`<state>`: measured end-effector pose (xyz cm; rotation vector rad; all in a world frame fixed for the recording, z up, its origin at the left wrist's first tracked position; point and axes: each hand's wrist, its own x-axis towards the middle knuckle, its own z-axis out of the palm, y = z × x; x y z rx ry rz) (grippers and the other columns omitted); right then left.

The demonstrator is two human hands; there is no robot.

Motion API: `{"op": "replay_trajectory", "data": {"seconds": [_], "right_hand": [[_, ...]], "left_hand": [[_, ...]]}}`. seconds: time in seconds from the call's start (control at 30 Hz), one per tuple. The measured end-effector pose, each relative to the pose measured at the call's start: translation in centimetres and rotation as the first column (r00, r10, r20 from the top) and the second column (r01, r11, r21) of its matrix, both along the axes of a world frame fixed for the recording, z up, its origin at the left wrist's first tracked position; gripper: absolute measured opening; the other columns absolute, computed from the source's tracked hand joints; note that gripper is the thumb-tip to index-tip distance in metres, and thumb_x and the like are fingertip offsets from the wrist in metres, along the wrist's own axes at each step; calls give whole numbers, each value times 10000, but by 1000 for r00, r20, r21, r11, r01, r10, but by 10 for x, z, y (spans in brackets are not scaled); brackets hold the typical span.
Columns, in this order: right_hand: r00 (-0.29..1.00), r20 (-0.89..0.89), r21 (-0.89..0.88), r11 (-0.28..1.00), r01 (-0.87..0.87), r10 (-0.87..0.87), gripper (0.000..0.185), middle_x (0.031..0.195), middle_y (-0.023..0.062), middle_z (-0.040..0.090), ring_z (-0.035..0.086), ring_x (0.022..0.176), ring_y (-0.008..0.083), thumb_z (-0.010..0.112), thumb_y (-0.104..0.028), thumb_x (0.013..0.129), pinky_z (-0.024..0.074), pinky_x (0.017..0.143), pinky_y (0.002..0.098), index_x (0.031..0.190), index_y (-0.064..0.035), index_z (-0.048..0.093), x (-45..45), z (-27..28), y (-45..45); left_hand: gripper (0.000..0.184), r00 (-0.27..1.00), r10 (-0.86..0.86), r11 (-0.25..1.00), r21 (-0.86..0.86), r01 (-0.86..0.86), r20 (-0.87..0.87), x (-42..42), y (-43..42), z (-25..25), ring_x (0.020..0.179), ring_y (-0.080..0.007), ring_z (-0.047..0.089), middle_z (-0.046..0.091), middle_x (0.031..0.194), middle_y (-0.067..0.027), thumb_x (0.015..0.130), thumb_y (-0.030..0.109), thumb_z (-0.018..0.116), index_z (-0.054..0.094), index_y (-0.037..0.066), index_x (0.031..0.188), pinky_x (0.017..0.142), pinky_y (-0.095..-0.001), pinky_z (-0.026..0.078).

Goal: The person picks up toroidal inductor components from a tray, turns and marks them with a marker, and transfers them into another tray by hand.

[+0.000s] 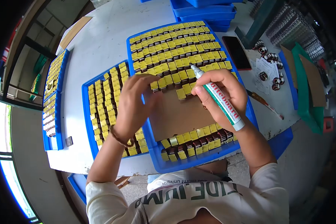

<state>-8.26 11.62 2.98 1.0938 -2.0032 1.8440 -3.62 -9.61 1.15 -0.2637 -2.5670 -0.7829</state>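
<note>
My right hand [238, 95] is closed around a whiteboard marker [221, 100], whose dark tip points up and left over rows of yellow-topped brown parts [177, 50]. These small blocky parts fill much of a blue tray [158, 158] lined with brown cardboard [175, 115]. Above the tray's left side is my left hand [136, 99], with its index finger reaching toward the left end of a row. Its thumb is blurred and stands apart from the fingers; I see nothing held there. Near the right fingertips, a short row of the parts is partly hidden.
A second blue tray [87, 115] of similar parts lies partly under the first. More trays [59, 123] stand at the left edge, and a blue stack [205, 13] at the back. A phone [236, 53], a thin yellow-handled tool [260, 99] and loose coils [264, 76] lie right.
</note>
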Motion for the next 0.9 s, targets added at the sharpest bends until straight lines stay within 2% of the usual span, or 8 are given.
{"op": "replay_trajectory", "data": {"seconds": [0.1, 0.23, 0.4, 0.57, 0.77, 0.8, 0.83, 0.9], "right_hand": [[998, -9, -34, 998, 54, -55, 132, 717, 25, 594, 481, 538, 80, 600, 23, 769, 373, 499, 186, 881, -42, 570, 1, 0, -1], [995, 61, -15, 997, 77, -76, 140, 710, 22, 593, 483, 543, 79, 605, 27, 762, 381, 504, 187, 881, -40, 572, 0, 2, 0], [994, -8, -40, 993, 111, -112, 151, 715, 24, 593, 487, 546, 81, 605, 36, 758, 392, 513, 189, 884, -40, 572, -3, -1, -2], [998, 13, 76, 995, 66, -67, 159, 772, 73, 587, 601, 663, 134, 597, 35, 792, 477, 598, 211, 924, -23, 529, -2, 2, 3], [994, 93, 11, 998, 62, -63, 212, 809, 45, 599, 542, 617, 96, 611, 47, 750, 436, 568, 197, 941, -26, 554, -1, -1, 3], [994, 105, -34, 999, 33, -29, 235, 834, 51, 596, 549, 638, 101, 614, 49, 748, 443, 584, 202, 960, -24, 545, -1, -1, 2], [993, 114, -79, 997, 2, 7, 258, 859, 57, 594, 555, 660, 106, 617, 51, 747, 451, 601, 206, 980, -23, 535, -1, 0, 1], [990, 115, -169, 984, -62, 83, 305, 909, 68, 589, 568, 703, 116, 623, 55, 744, 467, 634, 215, 1019, -19, 516, -3, 2, -2]], "left_hand": [[297, 993, -53, 998, -15, 55, 109, 2, 34, -3, 924, -252, 530, 598, 960, -81, 669, 43, 655, 619, 81, 961, 861, -351, 419], [460, 995, 69, 972, -220, -83, -72, -5, 50, -15, 951, -249, 497, 576, 972, -44, 601, 146, 757, 590, 112, 1027, 902, -396, 353], [432, 996, 52, 940, -334, -73, -71, -5, 48, -18, 954, -242, 472, 554, 962, -33, 608, 154, 752, 582, 117, 1004, 921, -428, 317], [458, 999, -13, 965, -262, 2, -39, -9, 42, -23, 942, -257, 482, 560, 978, -35, 585, 140, 755, 570, 107, 1002, 948, -449, 295], [413, 980, 60, 983, -162, -92, -191, 1, 45, -6, 938, -242, 529, 566, 995, -61, 638, 82, 740, 552, 65, 1005, 940, -437, 360], [403, 994, -2, 985, 169, 21, -110, 6, 46, 3, 932, -236, 542, 567, 999, -71, 654, 71, 734, 547, 53, 1011, 923, -424, 384], [394, 995, -85, 867, 487, 101, -55, 12, 47, 13, 926, -231, 555, 568, 1003, -81, 671, 60, 729, 541, 42, 1016, 907, -411, 409], [374, 961, -270, 343, 928, 149, -55, 19, 49, 24, 914, -219, 581, 570, 1011, -102, 704, 37, 717, 530, 18, 1027, 875, -385, 457]]}}
